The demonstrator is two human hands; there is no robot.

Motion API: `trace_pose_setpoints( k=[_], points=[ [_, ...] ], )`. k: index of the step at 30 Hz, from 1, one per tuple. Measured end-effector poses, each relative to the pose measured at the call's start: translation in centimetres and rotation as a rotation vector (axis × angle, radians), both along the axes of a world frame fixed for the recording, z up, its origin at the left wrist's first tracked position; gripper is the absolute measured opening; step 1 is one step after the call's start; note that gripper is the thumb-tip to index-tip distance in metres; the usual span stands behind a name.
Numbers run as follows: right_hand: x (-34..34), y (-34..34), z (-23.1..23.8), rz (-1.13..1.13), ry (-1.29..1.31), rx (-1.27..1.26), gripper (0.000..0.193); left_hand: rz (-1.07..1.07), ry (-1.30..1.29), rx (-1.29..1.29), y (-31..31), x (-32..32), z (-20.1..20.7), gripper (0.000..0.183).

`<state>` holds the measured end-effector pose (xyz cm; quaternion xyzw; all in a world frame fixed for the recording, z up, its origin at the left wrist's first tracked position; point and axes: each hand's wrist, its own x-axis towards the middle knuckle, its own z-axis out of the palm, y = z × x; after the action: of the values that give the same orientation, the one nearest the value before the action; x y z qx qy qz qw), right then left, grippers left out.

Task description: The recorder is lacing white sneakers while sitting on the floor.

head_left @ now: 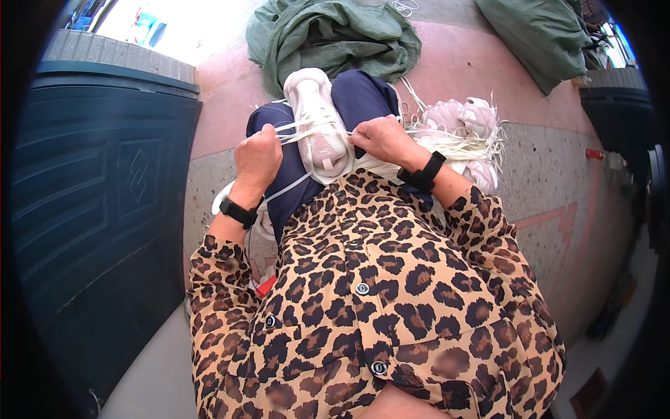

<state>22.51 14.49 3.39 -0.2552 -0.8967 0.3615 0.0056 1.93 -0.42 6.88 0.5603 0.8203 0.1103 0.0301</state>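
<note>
A white and pale pink sneaker (325, 146) rests on my lap between my thighs, its toe pointing away from me. White shoelaces (301, 128) stretch across its upper from side to side. My left hand (258, 157) is closed at the shoe's left side, pinching lace strands that run taut to the shoe. On the right side my right hand (386, 142) is closed too, its fingers gripping lace close against the shoe. The lace ends inside both fists are hidden. Each wrist wears a black band.
To my right lies a pile of pale pink shoe pieces (464, 119) with a bundle of loose white laces (453, 148). Crumpled green sacking (335, 35) sits ahead, and a stuffed green sack (537, 42) at the far right. A dark blue metal door (105, 160) stands at left.
</note>
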Motion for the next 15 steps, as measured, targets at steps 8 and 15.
trace_pose_setpoints(
  k=[8, 15],
  points=[
    [1.7, 1.0, 1.1, 0.024, 0.228, 0.343, 0.014, 0.249, -0.225, 0.089, 1.1, 0.9, -3.3, 0.014],
    [7.8, 4.1, 4.1, 0.002, 0.323, 0.848, 0.01, 0.266, -0.425, 0.076, 2.4, 3.0, -4.3, 0.018]
  ],
)
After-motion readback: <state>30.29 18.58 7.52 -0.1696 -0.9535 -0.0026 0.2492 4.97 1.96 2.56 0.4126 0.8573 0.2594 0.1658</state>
